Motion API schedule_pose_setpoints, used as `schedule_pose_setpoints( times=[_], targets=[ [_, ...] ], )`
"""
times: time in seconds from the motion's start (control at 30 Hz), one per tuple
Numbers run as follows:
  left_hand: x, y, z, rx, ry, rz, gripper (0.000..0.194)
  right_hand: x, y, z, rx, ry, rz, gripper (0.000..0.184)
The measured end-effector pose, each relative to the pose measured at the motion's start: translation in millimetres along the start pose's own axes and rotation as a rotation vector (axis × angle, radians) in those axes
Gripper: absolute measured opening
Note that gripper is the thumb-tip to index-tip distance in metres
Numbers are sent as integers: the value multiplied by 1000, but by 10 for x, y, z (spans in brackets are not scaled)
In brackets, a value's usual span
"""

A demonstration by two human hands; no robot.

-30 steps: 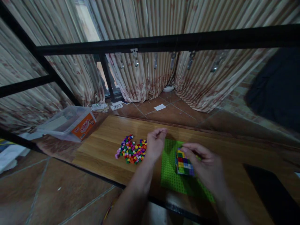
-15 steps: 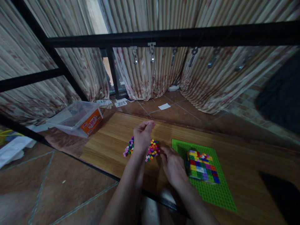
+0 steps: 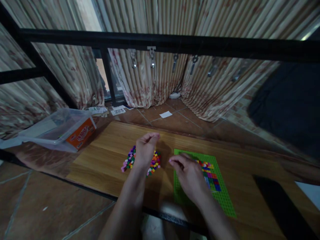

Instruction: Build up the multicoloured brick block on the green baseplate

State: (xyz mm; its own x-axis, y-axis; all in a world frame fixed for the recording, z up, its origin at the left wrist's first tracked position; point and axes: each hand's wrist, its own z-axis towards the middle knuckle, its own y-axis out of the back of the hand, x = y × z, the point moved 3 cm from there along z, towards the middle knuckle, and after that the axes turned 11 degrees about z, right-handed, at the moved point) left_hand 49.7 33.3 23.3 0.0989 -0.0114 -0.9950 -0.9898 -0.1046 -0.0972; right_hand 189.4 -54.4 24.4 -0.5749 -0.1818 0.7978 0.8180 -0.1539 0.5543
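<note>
My left hand (image 3: 145, 150) hovers over the pile of small coloured bricks (image 3: 155, 163), hiding its middle. Its thumb and fingertips are pressed together; whatever they may hold is too small to make out. A tiny pink brick (image 3: 170, 160) shows at the pinched fingertips of my right hand (image 3: 188, 173). That hand is above the left part of a green studded baseplate (image 3: 225, 200). Rows of multicoloured bricks (image 3: 214, 180) form a block on the plate, partly covered by my right hand.
The wooden tabletop (image 3: 100, 146) has a black flat object (image 3: 277, 200) at right and white paper (image 3: 310, 191) beyond it. A clear plastic bin (image 3: 57, 130) with an orange label stands left of the table. A black rail (image 3: 150, 41) crosses before striped curtains.
My right hand has moved from beside the brick pile to over the baseplate, a pink brick now showing in its pinch. My left hand stays above the pile. The view has turned right.
</note>
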Motion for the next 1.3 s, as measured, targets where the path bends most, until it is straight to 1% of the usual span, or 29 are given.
schedule_pose_setpoints(
  times=[0.07,0.1,0.2,0.23,0.27,0.33,0.4,0.47,0.63,0.73,0.93,1.03,1.17,1.3],
  targets=[
    [24,-104,-45,73,-12,48,16,-46,316,-22,-30,-26,59,18],
    [37,-165,-76,113,-24,79,16,-113,484,-42,-73,-72,68,19],
    [102,-361,-191,236,-67,204,17,-382,909,-124,-122,-194,55,20],
    [135,-429,-232,281,-79,247,19,-469,1018,-154,-146,-220,41,20],
    [172,-495,-272,323,-94,284,20,-545,1098,-183,-144,-239,31,20],
    [250,-619,-344,393,-125,342,22,-648,1184,-226,-106,-249,26,21],
    [312,-728,-402,435,-163,386,24,-696,1194,-247,-51,-236,38,21],
    [345,-824,-446,458,-184,430,24,-718,1171,-249,-21,-227,45,19],
    [341,-1020,-511,501,-203,501,26,-783,1115,-233,-37,-249,61,14],
    [379,-1119,-515,537,-220,501,26,-814,1102,-222,-51,-236,82,14],
    [530,-1280,-512,631,-153,416,25,-874,1081,-194,-69,-224,142,12],
    [537,-1320,-533,629,-150,397,23,-915,1072,-190,-84,-245,188,12],
    [547,-1349,-555,597,-124,372,22,-963,1061,-191,-89,-260,236,13],
    [591,-1380,-554,558,-67,311,18,-971,1065,-191,-88,-249,213,12]
  ],
)
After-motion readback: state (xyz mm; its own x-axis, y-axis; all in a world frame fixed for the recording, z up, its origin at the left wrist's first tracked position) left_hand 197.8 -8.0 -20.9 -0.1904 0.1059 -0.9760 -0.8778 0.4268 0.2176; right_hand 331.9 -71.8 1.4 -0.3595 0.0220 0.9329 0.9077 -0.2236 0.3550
